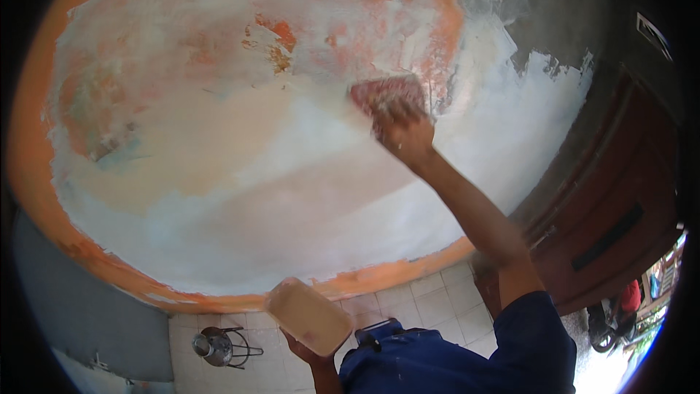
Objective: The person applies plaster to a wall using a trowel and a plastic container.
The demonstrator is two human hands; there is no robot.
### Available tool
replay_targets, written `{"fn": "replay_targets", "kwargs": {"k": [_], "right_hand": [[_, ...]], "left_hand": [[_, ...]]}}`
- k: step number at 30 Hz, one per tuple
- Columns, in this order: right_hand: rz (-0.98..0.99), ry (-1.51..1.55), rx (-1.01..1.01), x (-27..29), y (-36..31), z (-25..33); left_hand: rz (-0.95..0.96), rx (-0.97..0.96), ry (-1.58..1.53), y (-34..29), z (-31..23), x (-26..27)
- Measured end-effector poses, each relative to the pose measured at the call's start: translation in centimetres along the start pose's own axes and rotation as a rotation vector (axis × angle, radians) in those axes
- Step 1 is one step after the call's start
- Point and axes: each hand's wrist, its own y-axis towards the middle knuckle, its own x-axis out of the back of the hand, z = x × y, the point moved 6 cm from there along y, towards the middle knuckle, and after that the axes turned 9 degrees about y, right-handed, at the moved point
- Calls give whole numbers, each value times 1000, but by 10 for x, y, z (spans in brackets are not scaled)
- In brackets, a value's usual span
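Observation:
My right hand (407,131) is raised with the arm stretched out, its fingers closed on a red flat pad (368,93) smeared with white. The pad lies against the wall (328,153), where patchy white coating covers orange paint; motion blurs its exact kind. Low in front of my body, my left hand (313,350) grips a beige rectangular tub (310,314) with rounded corners. Its broad tan face is turned up, and I cannot tell whether that is its inside or its base. Some of the left fingers are hidden beneath it.
A dark red wooden door (605,211) stands at the right, beside bare grey wall (561,14). On the tiled floor (445,295), a small metal stand (219,346) is at lower left. A grey panel (87,292) borders the left. Part of a motorbike (604,328) shows at lower right.

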Motion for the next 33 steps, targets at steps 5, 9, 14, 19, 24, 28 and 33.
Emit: {"fn": "replay_targets", "kwargs": {"k": [5, 9, 14, 19, 24, 28, 33], "right_hand": [[45, 321, -356, 45, -23, -14], [-134, 196, -473, 94, -33, -81], [-212, 202, -520, 93, -59, -103], [-150, 103, -373, 54, -92, -80], [43, 43, -304, -15, -148, -69], [199, 90, -395, -48, -230, -38], [339, 230, -476, -40, -277, -22]], "left_hand": [[50, 20, 46, 3, 7, -20], [18, 104, 9, -4, 20, -2], [-28, 151, -7, -5, 34, -16], [-58, 104, 26, 9, 45, 4], [-149, -22, 261, -2, 37, -41], [-178, -51, 279, 3, 44, -37], [-44, 8, 295, 4, 55, -50]]}}
